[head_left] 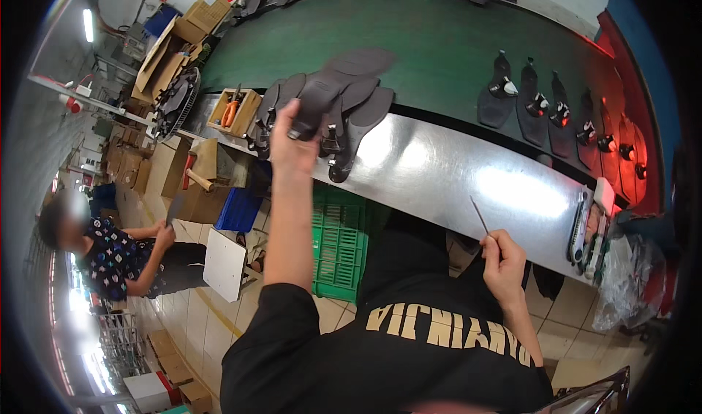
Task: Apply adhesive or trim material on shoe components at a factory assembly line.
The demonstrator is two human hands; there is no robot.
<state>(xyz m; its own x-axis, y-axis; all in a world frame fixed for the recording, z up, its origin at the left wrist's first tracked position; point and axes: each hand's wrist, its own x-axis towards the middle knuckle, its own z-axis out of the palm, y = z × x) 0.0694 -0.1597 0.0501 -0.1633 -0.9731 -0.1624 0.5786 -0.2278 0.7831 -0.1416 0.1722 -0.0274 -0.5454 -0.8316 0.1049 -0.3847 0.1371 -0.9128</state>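
Observation:
My left hand is closed round a dark sandal sole, slightly blurred and tilted above the work surface. Right behind it lies a pile of dark sandal soles, some with shiny metal fittings, spread over the belt's edge and the steel ledge. Lower on the right, my right hand pinches a thin, pointed metal tool, its tip angled up over the ledge; its exact kind I cannot make out. The fingers of my left hand partly hide the held sole's near end.
A steel ledge borders the green conveyor belt. Several sandals stand in a row at right under red light. Cutters lie at the ledge's right end. A wooden box holds orange-handled pliers. Below is a green crate; a co-worker stands left.

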